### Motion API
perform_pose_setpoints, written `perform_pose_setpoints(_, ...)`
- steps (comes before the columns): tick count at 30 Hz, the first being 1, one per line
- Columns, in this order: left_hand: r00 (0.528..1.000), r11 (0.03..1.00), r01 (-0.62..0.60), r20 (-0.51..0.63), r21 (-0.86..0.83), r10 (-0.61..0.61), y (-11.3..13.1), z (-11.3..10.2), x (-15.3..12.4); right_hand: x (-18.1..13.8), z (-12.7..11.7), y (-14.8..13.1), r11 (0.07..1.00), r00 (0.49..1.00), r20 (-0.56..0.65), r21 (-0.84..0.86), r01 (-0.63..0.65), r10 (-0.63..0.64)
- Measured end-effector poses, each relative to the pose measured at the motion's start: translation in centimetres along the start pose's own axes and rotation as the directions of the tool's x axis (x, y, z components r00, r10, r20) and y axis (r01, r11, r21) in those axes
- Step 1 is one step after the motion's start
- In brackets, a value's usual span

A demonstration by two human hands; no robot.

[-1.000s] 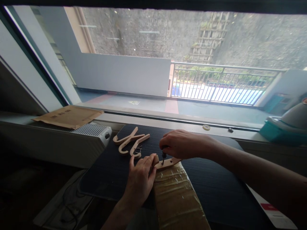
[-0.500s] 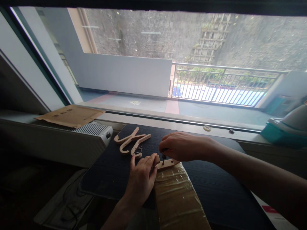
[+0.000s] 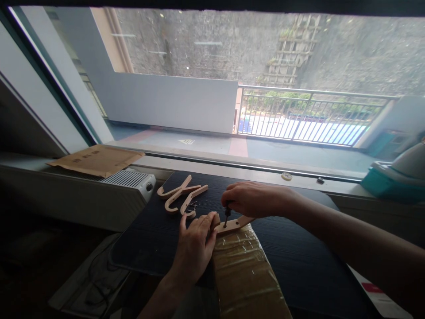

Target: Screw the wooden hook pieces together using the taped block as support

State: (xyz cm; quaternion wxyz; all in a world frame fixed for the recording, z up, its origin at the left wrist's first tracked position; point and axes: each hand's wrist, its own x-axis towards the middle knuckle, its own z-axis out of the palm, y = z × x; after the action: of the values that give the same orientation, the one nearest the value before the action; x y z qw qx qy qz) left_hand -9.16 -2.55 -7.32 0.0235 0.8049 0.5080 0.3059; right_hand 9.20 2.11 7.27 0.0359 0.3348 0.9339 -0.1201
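Note:
My right hand [image 3: 254,199] is closed round a small dark screwdriver [image 3: 226,216], its tip standing on a curved wooden hook piece [image 3: 234,225]. That piece rests on the far end of a taped brown cardboard parcel [image 3: 244,274]. My left hand [image 3: 194,248] presses down beside the parcel, fingers held together against the wooden piece's left end. Several more curved wooden hook pieces [image 3: 181,197] lie in a loose pile on the black tabletop [image 3: 299,252], with tiny dark screws next to them.
A white heater [image 3: 131,181] and a flat brown envelope [image 3: 96,160] sit at the left by the window sill. A teal device [image 3: 392,179] stands at the far right. A small tape roll [image 3: 286,176] lies on the sill. White paper [image 3: 381,297] lies at the lower right.
My right hand has risen slightly, so more of the screwdriver shaft shows above the wooden piece. My left hand stays pressed in place.

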Motion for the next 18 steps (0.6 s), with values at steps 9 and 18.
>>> perform_pose_setpoints(9, 1.000, 1.000, 0.004, -0.004, 0.007, -0.004, 0.2, -0.1, 0.0, 0.7, 0.3, -0.5, 0.998, 1.000, 0.005, -0.067, -0.018, 0.018)
perform_pose_setpoints(18, 1.000, 1.000, 0.013, 0.008, 0.008, -0.013, 0.2, -0.1, 0.0, 1.0, 0.8, -2.4, 0.977, 0.990, 0.000, -0.162, -0.142, 0.144)
